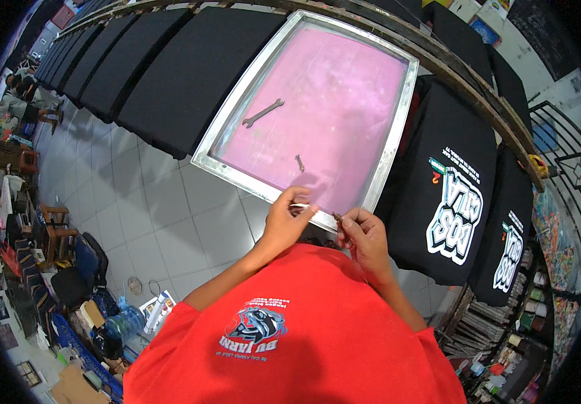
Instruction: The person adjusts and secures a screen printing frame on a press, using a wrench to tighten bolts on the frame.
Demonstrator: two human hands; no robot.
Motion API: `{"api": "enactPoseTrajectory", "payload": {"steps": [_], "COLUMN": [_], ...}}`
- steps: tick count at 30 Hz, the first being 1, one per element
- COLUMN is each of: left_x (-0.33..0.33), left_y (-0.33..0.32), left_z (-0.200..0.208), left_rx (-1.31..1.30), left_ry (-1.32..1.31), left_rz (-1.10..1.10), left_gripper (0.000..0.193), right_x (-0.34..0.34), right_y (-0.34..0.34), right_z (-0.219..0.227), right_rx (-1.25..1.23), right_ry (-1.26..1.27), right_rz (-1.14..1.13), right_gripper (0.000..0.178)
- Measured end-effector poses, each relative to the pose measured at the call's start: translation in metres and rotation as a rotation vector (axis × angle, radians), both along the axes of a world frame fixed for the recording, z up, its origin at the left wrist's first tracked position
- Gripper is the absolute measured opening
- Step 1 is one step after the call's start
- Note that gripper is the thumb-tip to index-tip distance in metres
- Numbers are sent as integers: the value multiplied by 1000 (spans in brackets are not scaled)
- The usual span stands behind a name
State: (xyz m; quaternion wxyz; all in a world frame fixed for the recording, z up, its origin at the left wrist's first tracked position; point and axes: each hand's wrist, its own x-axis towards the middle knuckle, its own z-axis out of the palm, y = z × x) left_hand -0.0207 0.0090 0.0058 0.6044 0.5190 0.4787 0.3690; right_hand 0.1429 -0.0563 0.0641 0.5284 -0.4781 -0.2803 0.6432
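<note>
A screen-printing frame [226, 170] with a pale metal border and pink mesh lies in front of me. My left hand [286, 219] is at its near edge, fingers curled and thumb bent toward the index finger. A small whitish sliver shows between them; I cannot make out what it is. Just right of it, my right hand [366, 237] pinches a small brownish metal bolt [337, 217] between thumb and fingers. On the mesh rest an open-ended wrench [263, 113] and, nearer me, a small bolt-like metal piece [299, 162].
Black shirts on boards [162, 74] run in a row to the far left. Printed black shirts [432, 182] lie to the right. A metal rail [465, 74] passes behind the frame. Chairs [88, 259] and a water jug [125, 322] stand on the left; people sit at far left.
</note>
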Motion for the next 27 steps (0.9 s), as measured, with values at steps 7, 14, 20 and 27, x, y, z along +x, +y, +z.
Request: {"api": "enactPoseTrajectory", "payload": {"steps": [7, 14, 20, 27], "left_x": [-4, -8, -3, 8], "left_y": [1, 10, 19, 18], "left_z": [34, 38, 32, 23], "left_rx": [23, 330, 149, 174], "left_ry": [-156, -55, -60, -119], "left_rz": [-237, -339, -242, -363], "left_gripper": [8, 9, 6, 10], "right_x": [-9, 0, -8, 21], "right_y": [6, 11, 20, 14], "right_z": [-11, -18, -10, -27], "right_rx": [68, -1, 248, 25], "right_ry": [-322, -391, -731, -741], "right_rz": [73, 109, -127, 138], "right_gripper": [14, 17, 19, 14]}}
